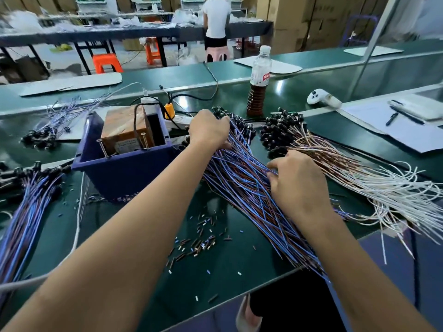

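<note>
- Wires (242, 180) lie on the table (230, 283), running from the near edge away to their black plugs.
- Left hand (208, 130) grips the far end.
- Right hand (297, 183) is nearer, its fingers (272, 170) curled and pinching strands mid-length.

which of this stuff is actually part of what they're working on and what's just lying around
In hand: blue and brown wire bundle, gripped by left hand at its far end and right hand midway.

Lying about: bottle, white controller, pen, blue bin, white and brown wire bundle, cut insulation bits.
</note>
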`<state>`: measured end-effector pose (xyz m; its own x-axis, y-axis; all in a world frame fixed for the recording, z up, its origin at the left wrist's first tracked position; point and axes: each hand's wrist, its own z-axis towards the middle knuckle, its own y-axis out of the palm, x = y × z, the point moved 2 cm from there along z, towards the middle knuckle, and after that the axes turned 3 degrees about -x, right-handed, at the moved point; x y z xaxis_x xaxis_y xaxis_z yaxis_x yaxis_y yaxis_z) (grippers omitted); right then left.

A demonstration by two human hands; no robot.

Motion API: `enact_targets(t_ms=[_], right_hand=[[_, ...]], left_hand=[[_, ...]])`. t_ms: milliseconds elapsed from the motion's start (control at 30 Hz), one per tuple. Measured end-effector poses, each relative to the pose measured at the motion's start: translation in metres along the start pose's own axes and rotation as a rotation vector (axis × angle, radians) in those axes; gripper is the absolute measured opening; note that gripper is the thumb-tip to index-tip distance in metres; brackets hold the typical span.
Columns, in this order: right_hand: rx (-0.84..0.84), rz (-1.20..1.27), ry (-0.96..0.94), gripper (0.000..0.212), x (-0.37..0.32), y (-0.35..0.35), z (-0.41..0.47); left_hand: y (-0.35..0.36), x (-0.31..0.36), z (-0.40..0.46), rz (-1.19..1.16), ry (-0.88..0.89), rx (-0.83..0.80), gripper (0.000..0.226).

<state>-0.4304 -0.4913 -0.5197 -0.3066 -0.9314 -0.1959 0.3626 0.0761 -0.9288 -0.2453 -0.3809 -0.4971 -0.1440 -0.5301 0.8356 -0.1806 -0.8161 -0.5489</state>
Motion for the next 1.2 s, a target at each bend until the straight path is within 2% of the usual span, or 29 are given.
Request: enact_targets(t_ms=[67, 133, 167, 233, 300, 333, 400, 567, 633, 733, 900, 967, 1067, 1200], right_hand=[[0.047, 0.07, 0.017, 0.031, -0.002, 0.0, -0.001], [0.124, 0.144, 0.001, 0.03, -0.01, -0.002, -0.002], [0.165, 0.191, -0.019, 0.025, -0.017, -0.003, -0.002], [0.183, 0.308, -0.071, 0.013, -0.04, -0.001, -0.005], [0.101, 0.403, -0.147, 0.009, -0.072, 0.009, -0.012], [0.041, 0.419, -0.198, 0.009, -0.087, 0.015, -0.017], [-0.078, 0.448, -0.318, 0.01, -0.121, 0.031, -0.029], [-0.388, 0.594, -0.475, 0.014, -0.208, 0.06, -0.053], [-0.512, 0.58, -0.544, 0.017, -0.243, 0.069, -0.057], [-0.612, 0.549, -0.639, 0.017, -0.286, 0.079, -0.058], [-0.675, 0.646, -0.575, 0.014, -0.342, 0.093, -0.049], [-0.692, 0.666, -0.532, 0.018, -0.362, 0.1, -0.043], [-0.669, 0.57, -0.466, 0.032, -0.381, 0.111, -0.034], [-0.709, 0.531, -0.431, 0.027, -0.386, 0.119, -0.026]], left_hand=[[-0.01, 0.0, -0.01, 0.16, 0.106, 0.059, 0.041], [-0.023, -0.004, -0.025, 0.191, 0.147, 0.002, 0.044], [-0.028, -0.008, -0.033, 0.166, 0.123, -0.112, 0.044], [-0.042, -0.018, -0.054, 0.209, 0.029, -0.439, 0.041], [-0.062, -0.029, -0.071, 0.394, -0.06, -0.718, 0.032], [-0.072, -0.032, -0.079, 0.486, -0.104, -0.798, 0.026], [-0.103, -0.039, -0.091, 0.605, -0.184, -0.857, 0.023], [-0.187, -0.071, -0.112, 0.755, -0.364, -0.864, 0.019], [-0.218, -0.092, -0.118, 0.768, -0.421, -0.77, 0.017], [-0.262, -0.124, -0.117, 0.698, -0.419, -0.462, 0.017], [-0.289, -0.158, -0.104, 0.921, -0.224, 0.03, 0.012], [-0.283, -0.172, -0.099, 0.902, -0.216, 0.112, 0.015], [-0.275, -0.194, -0.09, 0.832, -0.253, 0.182, 0.024], [-0.279, -0.211, -0.078, 0.792, -0.249, 0.255, 0.007]])
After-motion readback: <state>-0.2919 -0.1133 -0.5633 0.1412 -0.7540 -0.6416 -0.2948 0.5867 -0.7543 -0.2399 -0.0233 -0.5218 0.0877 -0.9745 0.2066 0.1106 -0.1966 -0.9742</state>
